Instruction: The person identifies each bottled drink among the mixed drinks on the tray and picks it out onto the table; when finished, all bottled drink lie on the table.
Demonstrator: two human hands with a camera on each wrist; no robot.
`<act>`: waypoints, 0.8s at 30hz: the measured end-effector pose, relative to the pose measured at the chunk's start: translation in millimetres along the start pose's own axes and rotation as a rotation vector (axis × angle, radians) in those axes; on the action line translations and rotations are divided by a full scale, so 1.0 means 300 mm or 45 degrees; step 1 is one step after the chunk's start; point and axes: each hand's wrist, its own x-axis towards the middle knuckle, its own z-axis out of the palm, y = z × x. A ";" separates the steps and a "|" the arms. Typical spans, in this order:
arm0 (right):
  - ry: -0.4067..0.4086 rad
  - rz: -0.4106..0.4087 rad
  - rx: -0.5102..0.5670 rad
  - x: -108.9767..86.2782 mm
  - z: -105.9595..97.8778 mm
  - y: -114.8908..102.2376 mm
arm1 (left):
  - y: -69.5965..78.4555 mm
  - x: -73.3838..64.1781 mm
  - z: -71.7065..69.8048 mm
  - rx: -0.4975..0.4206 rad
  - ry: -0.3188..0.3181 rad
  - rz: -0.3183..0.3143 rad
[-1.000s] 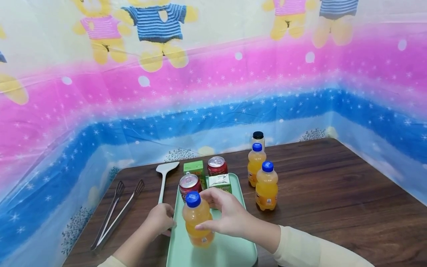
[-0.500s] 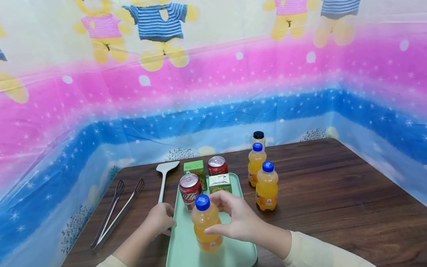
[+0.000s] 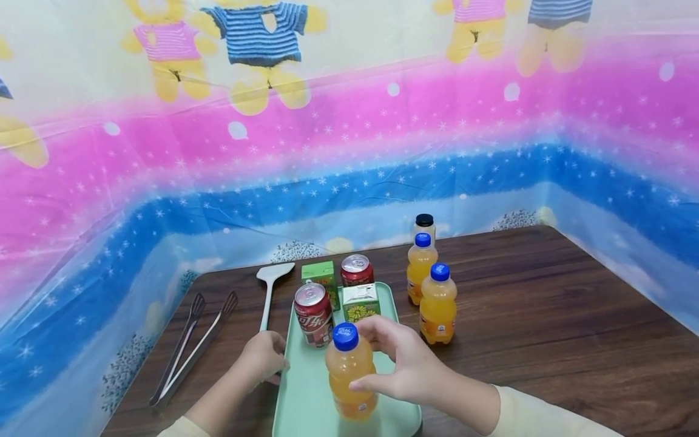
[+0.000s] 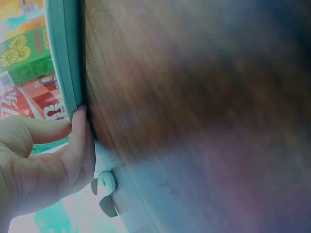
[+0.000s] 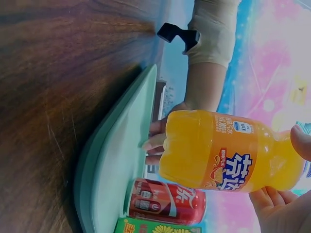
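My right hand (image 3: 406,364) grips an orange soda bottle (image 3: 352,385) with a blue cap, thumb and fingers round its upper part. In the right wrist view the bottle's base (image 5: 167,150) hangs a little above the mint-green tray (image 3: 300,413). At the tray's left edge, my left hand (image 3: 263,357) pinches the rim between thumb and fingers, as the left wrist view shows at the rim (image 4: 70,63). On the tray's far part stand a red soda can (image 3: 315,318) and a green drink carton (image 3: 360,303) with yellow flowers.
Behind them are another green carton (image 3: 319,276) and red can (image 3: 357,273). Right of the tray stand two orange soda bottles (image 3: 438,309) and a black-capped bottle (image 3: 425,222). A white spatula (image 3: 269,291) and metal tongs (image 3: 191,352) lie left on the wooden table (image 3: 546,315).
My right hand has carried the orange soda bottle rightward and slightly nearer over the tray, uncovering more of the red can. My left hand stays at the tray's rim.
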 end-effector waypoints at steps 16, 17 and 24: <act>0.029 -0.076 -0.015 -0.060 -0.047 -0.037 | 0.000 0.004 0.001 -0.003 -0.003 -0.016; 0.037 -0.071 -0.027 -0.064 -0.051 -0.038 | 0.000 0.003 0.001 -0.006 -0.004 -0.013; 0.046 -0.060 -0.066 -0.087 -0.071 -0.033 | 0.001 0.004 0.002 0.002 -0.014 -0.011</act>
